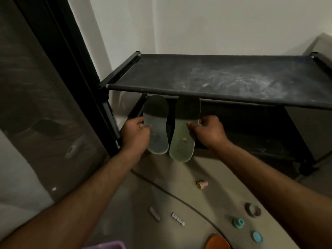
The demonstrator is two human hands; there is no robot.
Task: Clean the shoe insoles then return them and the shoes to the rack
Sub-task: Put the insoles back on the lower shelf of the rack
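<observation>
Two pale grey-green insoles hang side by side in front of the black shoe rack [197,88]. My left hand [136,133] pinches the left insole [157,126] at its middle edge. My right hand [206,129] pinches the right insole [185,133] the same way. Both insoles point toe-first under the rack's dusty top shelf, their toes in its shadow, heels toward me. No shoes show in this view.
A dark glass door frame [71,69] stands left of the rack. On the floor lie a dark cable [170,193], a pink cap [202,184], two small tubes [177,219], a ring [252,209], teal caps [238,222] and an orange object [217,242].
</observation>
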